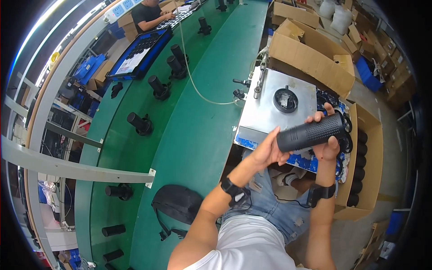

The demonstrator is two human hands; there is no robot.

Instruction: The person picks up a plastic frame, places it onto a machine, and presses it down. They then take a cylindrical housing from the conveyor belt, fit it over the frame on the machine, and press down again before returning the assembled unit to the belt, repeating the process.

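A black cylindrical housing (299,136), perforated over its right part, is held nearly level between both hands. My left hand (268,150) is closed round its smooth left end. Gripping the perforated right end is my right hand (327,148), its fingers curled over the far side and its thumb on the near side. Just beyond the housing stands a metal box fixture (258,121) with a round black ring-shaped part (285,99) on its top. A metal air cylinder (260,82) with a thin hose is mounted at the fixture's left side.
Right of me, an open carton (379,166) holds several black cylinders (358,174). Another open carton (310,60) stands behind the fixture. Black housings on round bases (158,87) line the green bench (189,130). A black bag (177,204) lies near my left arm. A co-worker (146,15) sits at the far left.
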